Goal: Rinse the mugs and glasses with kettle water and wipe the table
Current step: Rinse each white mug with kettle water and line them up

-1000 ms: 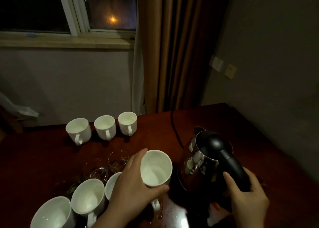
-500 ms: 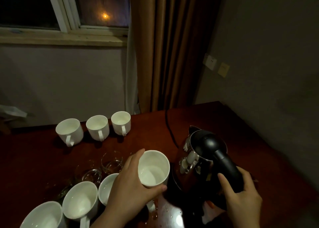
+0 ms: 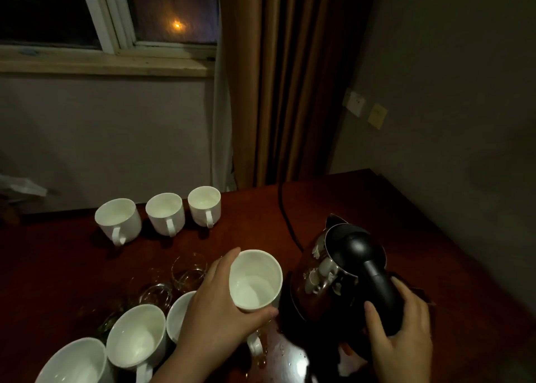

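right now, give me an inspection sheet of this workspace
surface: dark wood table, water drops at the near edge
job's things: three mugs in a far row; three more near left; one held mug; clear glasses between the rows; kettle
clutter: nothing seen
grippers: left hand grips the held mug; right hand on the kettle handle
cables: black cord runs from the kettle toward the curtain
surroundings: dark window, wall socket
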